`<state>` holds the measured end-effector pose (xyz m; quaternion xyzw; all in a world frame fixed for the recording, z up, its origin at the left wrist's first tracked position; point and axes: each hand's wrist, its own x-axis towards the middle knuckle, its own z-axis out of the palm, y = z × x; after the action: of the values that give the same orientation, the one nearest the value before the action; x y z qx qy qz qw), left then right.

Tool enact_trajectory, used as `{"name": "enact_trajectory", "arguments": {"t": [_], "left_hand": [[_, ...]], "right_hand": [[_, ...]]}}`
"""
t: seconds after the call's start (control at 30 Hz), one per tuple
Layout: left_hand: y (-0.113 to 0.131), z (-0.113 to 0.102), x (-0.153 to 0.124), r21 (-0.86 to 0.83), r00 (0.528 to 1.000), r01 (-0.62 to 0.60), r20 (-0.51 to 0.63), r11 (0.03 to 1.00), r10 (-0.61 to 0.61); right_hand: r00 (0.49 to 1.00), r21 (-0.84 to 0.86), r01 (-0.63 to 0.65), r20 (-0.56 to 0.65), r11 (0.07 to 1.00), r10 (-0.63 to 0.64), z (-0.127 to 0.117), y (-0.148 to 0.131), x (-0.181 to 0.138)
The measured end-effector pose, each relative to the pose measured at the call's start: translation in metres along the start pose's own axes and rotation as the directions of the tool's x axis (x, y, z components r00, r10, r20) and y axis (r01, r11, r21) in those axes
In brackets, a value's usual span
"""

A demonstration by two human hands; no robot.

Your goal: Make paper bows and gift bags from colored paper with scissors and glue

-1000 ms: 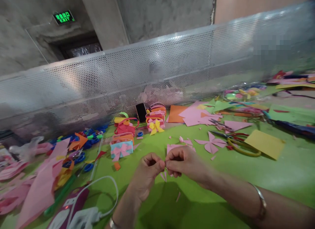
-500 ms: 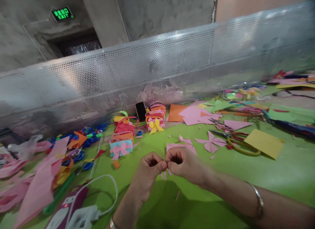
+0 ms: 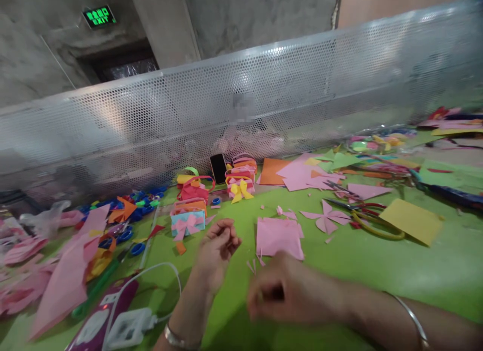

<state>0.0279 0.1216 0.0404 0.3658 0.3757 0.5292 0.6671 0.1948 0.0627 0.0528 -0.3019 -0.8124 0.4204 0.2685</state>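
Observation:
My left hand [image 3: 217, 250] hovers over the green table cover [image 3: 377, 270] with its fingertips pinched together; whatever they hold is too small to make out. My right hand [image 3: 281, 295] is lower and nearer to me, curled and smeared by motion. A pink paper square [image 3: 279, 236] lies just beyond both hands. Thin pink paper slivers [image 3: 252, 264] are scattered between them.
A pink paper pinwheel [image 3: 325, 217], scissors [image 3: 362, 212] and a yellow sheet [image 3: 411, 220] lie to the right. Small paper gift baskets [image 3: 187, 223] and a phone [image 3: 218, 168] stand by the perforated metal screen [image 3: 264, 104]. A power strip [image 3: 113, 323] and pink sheets [image 3: 64, 280] lie at left.
My hands were pinched together over the pink square; they have come apart. The right hand has dropped toward me, the left has stayed and lifted slightly, uncovering the square.

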Motion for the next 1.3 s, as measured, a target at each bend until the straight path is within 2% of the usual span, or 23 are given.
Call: {"name": "enact_trajectory", "arguments": {"t": [0.07, 0.1, 0.17, 0.27, 0.4, 0.53, 0.63, 0.7, 0.73, 0.8, 0.83, 0.87, 0.97, 1.07, 1.2, 1.3], "left_hand": [[-0.001, -0.001, 0.001, 0.059, 0.999, -0.051, -0.008, 0.997, 0.051], [-0.002, -0.001, 0.001, 0.101, 0.997, -0.076, -0.021, 0.992, 0.079], [-0.004, -0.002, 0.002, 0.216, 0.987, -0.134, -0.060, 0.967, 0.150], [-0.006, -0.005, 0.005, 0.413, 0.956, -0.208, -0.106, 0.887, 0.273], [-0.010, -0.011, 0.011, 0.638, 0.938, -0.209, -0.085, 0.742, 0.337], [-0.018, -0.017, 0.013, 0.711, 0.930, -0.189, -0.091, 0.678, 0.355], [-0.024, -0.015, 0.007, 0.765, 0.949, -0.161, -0.053, 0.623, 0.310], [-0.025, -0.008, -0.002, 0.768, 0.980, -0.176, 0.075, 0.616, 0.186], [-0.024, -0.002, -0.007, 0.743, 0.981, -0.192, 0.167, 0.641, 0.101], [-0.020, 0.008, -0.016, 0.662, 0.946, -0.179, 0.319, 0.728, -0.057], [-0.016, 0.012, -0.019, 0.630, 0.940, -0.152, 0.330, 0.762, -0.085], [-0.012, 0.015, -0.020, 0.603, 0.953, -0.128, 0.294, 0.787, -0.071], [-0.004, 0.012, -0.013, 0.522, 0.993, -0.106, 0.095, 0.846, 0.066], [0.000, -0.001, 0.001, 0.512, 0.969, -0.181, -0.051, 0.840, 0.240], [0.003, -0.011, 0.009, 0.593, 0.907, -0.269, -0.110, 0.759, 0.407], [0.005, -0.012, 0.010, 0.601, 0.887, -0.293, -0.119, 0.744, 0.446]], "right_hand": [[0.960, -0.151, -0.162, -0.255, 0.975, 0.120, -0.016, 0.011, 0.007], [0.933, -0.239, -0.238, -0.324, 0.941, 0.154, -0.027, 0.018, 0.010], [0.886, -0.416, -0.402, -0.403, 0.816, 0.231, -0.047, 0.034, 0.015], [0.840, -0.497, -0.516, -0.452, 0.698, 0.300, -0.063, 0.054, 0.017], [0.833, -0.525, -0.540, -0.444, 0.658, 0.330, -0.057, 0.068, 0.018], [0.830, -0.524, -0.536, -0.471, 0.662, 0.299, -0.061, 0.061, 0.019], [0.772, -0.502, -0.587, -0.584, 0.636, 0.252, -0.086, 0.050, 0.012], [0.721, -0.491, -0.640, -0.650, 0.591, 0.240, -0.108, 0.049, 0.004], [0.702, -0.490, -0.665, -0.668, 0.564, 0.247, -0.119, 0.051, -0.001], [0.680, -0.496, -0.705, -0.674, 0.507, 0.288, -0.138, 0.062, -0.010], [0.675, -0.501, -0.720, -0.667, 0.481, 0.316, -0.145, 0.069, -0.013], [0.671, -0.505, -0.731, -0.656, 0.460, 0.345, -0.150, 0.077, -0.016], [0.673, -0.517, -0.738, -0.608, 0.433, 0.421, -0.152, 0.096, -0.015], [0.731, -0.550, -0.682, -0.507, 0.482, 0.456, -0.139, 0.105, -0.001], [0.840, -0.584, -0.539, -0.317, 0.607, 0.440, -0.133, 0.108, 0.031], [0.854, -0.573, -0.520, -0.329, 0.633, 0.403, -0.141, 0.110, 0.057]]}}
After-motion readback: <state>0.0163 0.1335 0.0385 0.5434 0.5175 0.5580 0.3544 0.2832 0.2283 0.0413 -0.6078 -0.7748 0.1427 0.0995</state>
